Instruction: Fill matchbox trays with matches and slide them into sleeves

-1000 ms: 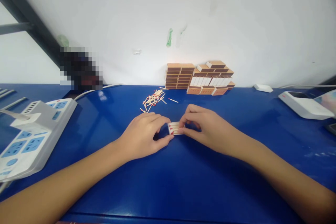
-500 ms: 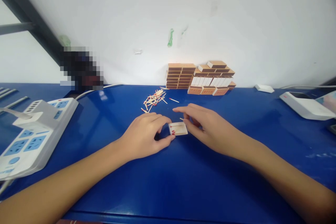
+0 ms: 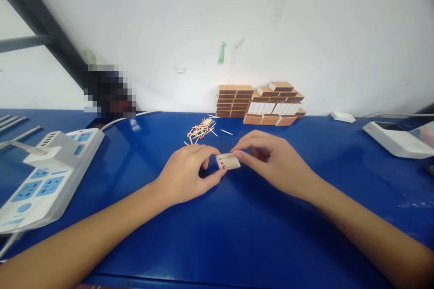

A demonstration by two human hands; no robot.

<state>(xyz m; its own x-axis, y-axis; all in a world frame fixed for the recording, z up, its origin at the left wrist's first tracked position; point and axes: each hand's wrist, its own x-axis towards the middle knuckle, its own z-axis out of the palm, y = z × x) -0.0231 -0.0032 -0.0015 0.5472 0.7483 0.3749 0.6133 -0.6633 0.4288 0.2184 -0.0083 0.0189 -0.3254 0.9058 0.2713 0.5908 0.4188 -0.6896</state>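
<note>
A small white matchbox tray [image 3: 233, 167] with several red-tipped matches lying in it is held slightly tilted above the blue table. My left hand [image 3: 190, 174] grips its left end between thumb and forefinger. At the tray's upper right corner, my right hand [image 3: 271, 162] has its thumb and forefinger pinched together, on what looks like a match whose stick is mostly hidden. Just beyond my left hand lies a loose pile of matches [image 3: 201, 131]. One single match [image 3: 226, 132] lies apart, to the right of the pile.
Stacked matchboxes [image 3: 234, 101] and several white trays [image 3: 271, 107] stand against the wall. A power strip [image 3: 44, 185] with a plugged-in adapter lies at left on the blue table [image 3: 217, 244]. A white device [image 3: 393, 137] and a small white block [image 3: 342, 117] sit at right.
My right thumb and forefinger, apart before, have closed together at the tray's upper right corner. The tray has tilted a little in my left hand.
</note>
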